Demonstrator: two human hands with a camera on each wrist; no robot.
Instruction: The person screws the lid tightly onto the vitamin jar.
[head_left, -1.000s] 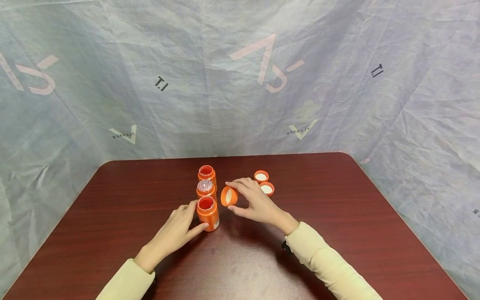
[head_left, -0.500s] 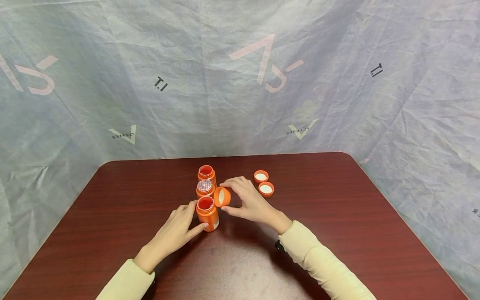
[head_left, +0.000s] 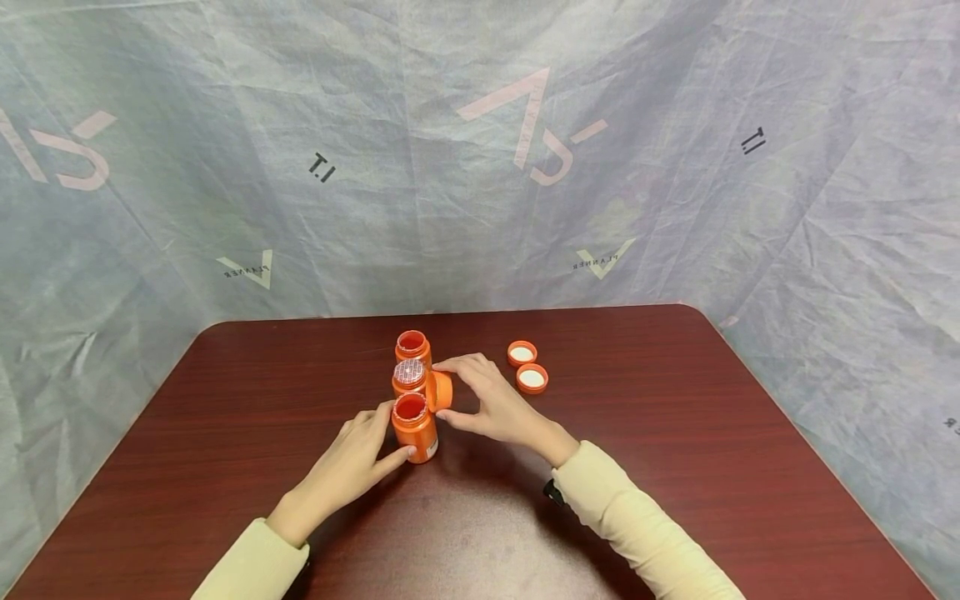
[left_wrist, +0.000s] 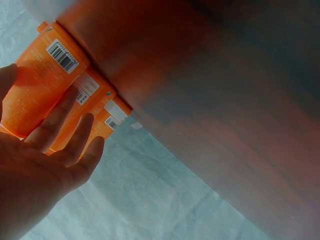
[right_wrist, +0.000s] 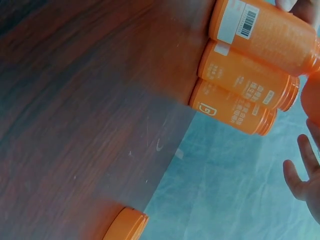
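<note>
Three orange plastic bottles stand upright in a row. My left hand (head_left: 348,458) holds the nearest bottle (head_left: 416,437), thumb and index finger on its sides; its mouth is uncapped. Behind it, the middle bottle (head_left: 406,386) has a patterned seal over its mouth. The far bottle (head_left: 423,354) is uncapped too. My right hand (head_left: 491,404) pinches an orange cap (head_left: 442,390) tilted on its side, just right of the nearest bottle's rim. In the right wrist view that cap (right_wrist: 312,97) is partly cut off at the edge. Barcode labels show on the bottles (left_wrist: 47,75) in the left wrist view.
Two orange caps, a far one (head_left: 521,353) and a nearer one (head_left: 532,379), lie with white insides up, right of the bottles. The dark red table (head_left: 637,400) ends at a grey fabric backdrop (head_left: 480,208) behind.
My right hand has moved left with the cap, bringing it beside the bottles. The cap has turned, so its white inside no longer shows. My left hand and the bottles stay in place.
</note>
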